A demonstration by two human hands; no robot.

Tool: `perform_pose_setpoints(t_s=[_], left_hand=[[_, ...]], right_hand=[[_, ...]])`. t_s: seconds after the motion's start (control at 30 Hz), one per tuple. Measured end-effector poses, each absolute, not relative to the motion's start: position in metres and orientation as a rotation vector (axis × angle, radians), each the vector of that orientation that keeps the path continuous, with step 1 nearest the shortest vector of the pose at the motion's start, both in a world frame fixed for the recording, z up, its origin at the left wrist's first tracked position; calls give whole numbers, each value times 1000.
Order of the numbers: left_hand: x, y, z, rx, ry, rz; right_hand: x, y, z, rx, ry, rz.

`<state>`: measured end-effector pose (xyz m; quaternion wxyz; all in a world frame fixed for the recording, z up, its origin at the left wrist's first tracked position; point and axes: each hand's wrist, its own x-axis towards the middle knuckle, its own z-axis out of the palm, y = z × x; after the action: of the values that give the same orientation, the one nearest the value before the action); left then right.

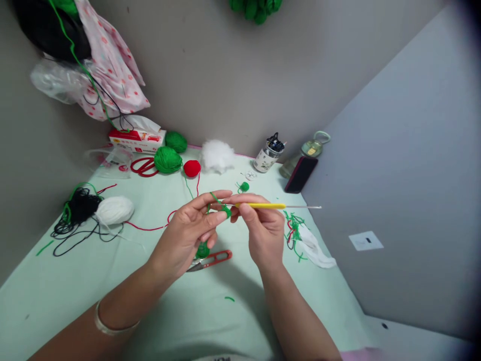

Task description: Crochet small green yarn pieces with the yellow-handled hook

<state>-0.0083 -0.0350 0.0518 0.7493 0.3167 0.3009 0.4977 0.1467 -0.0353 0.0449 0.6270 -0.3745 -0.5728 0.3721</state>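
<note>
My left hand (188,235) pinches a small green crochet piece (225,210) between thumb and fingers, with green yarn looped over the forefinger and a green bit (203,249) hanging below the palm. My right hand (263,228) is closed on a crochet hook with a yellow handle (263,205); its metal shaft points right and its tip sits at the green piece. Both hands hover above the pale green table (195,311).
Red-handled snips (214,259) lie under my hands. Green yarn balls (168,159), a red ball (192,168), white stuffing (217,155), a white ball (114,209), black yarn (78,208), red scissors (143,165), a tissue box (137,139), a jar (268,155), a phone (300,174) and yarn scraps (296,228) surround them.
</note>
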Motion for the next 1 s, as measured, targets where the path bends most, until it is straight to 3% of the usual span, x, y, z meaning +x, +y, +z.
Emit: perform_pose_setpoints(t_s=[0.47, 0.73, 0.87, 1.0], left_hand=[[-16, -35, 52, 827, 771, 1079], [-9, -41, 45, 1005, 903, 1268], [-6, -41, 48, 736, 752, 1194], [-11, -34, 54, 484, 615, 1016]], right_hand=[[152, -36, 47, -861, -1297, 887], [149, -48, 44, -827, -1798, 104], [147, -49, 37, -855, -1935, -281], [147, -47, 40, -828, -1687, 104]])
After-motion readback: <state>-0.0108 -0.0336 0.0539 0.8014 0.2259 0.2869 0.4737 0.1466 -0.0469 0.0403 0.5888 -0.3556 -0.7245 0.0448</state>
